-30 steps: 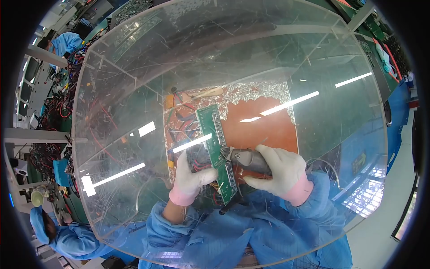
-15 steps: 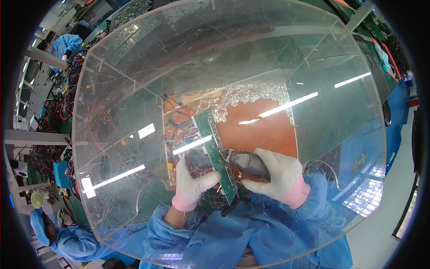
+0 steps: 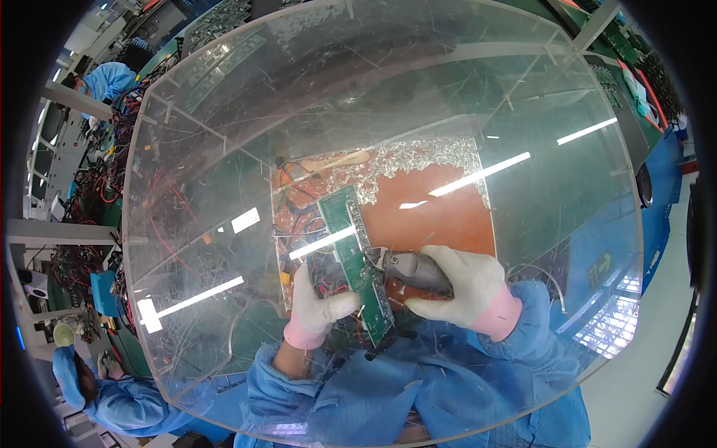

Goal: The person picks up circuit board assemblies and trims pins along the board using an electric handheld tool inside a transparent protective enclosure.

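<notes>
My left hand [image 3: 317, 310], in a white glove with a pink cuff, holds the lower left edge of a long green circuit board [image 3: 349, 239], its thumb against the board. The board stands tilted, and a row of parts runs down its right edge. In my right hand [image 3: 468, 287], also gloved, is a thick dark grey hand-held tool [image 3: 415, 269]. Its narrow metal head meets the board's right edge near the middle. Both hands are beneath a scratched clear shield [image 3: 418, 89]. The left fingers behind the board are partly hidden.
Under the board lies a reddish-brown mat [image 3: 426, 216] strewn with shiny metal clippings [image 3: 429, 154]. A wooden-handled tool [image 3: 347, 160] lies at its back left, near loose wires [image 3: 295, 194]. Cable heaps [image 3: 82, 276] and co-workers [image 3: 112, 399] are on the left.
The circuit board has turned so more of its green face shows, and its lower end has swung slightly left. My left hand shifted a little left; the tool stays at the board's edge.
</notes>
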The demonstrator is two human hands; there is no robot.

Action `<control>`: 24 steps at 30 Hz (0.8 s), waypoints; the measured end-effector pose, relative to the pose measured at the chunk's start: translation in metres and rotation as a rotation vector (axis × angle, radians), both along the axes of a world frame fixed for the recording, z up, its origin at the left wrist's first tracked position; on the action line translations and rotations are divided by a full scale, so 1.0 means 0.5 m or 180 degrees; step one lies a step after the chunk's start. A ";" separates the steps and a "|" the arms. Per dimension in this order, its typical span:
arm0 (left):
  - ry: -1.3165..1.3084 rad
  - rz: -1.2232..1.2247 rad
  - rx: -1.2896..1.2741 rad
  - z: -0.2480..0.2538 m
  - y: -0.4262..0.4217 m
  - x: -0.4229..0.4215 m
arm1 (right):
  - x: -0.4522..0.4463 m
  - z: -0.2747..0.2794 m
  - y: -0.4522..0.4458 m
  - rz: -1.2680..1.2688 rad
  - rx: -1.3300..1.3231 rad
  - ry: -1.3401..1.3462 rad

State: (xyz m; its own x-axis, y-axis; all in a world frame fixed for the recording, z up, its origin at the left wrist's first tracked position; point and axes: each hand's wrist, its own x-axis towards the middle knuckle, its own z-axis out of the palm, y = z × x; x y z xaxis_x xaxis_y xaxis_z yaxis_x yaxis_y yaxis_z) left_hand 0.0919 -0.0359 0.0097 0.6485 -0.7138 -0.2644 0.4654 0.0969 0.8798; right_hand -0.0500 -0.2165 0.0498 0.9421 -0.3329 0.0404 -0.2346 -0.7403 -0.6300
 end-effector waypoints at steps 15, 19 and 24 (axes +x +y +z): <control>0.0217 0.0053 0.0089 0.003 0.003 -0.001 | 0.001 -0.013 0.001 -0.0061 0.0116 0.0070; 0.0158 0.0102 -0.0206 -0.006 0.000 -0.003 | -0.006 -0.012 -0.002 -0.0061 0.0175 -0.0221; -0.0101 -0.0117 -0.0168 -0.027 0.010 0.006 | 0.001 0.010 0.000 0.0005 -0.0029 -0.0119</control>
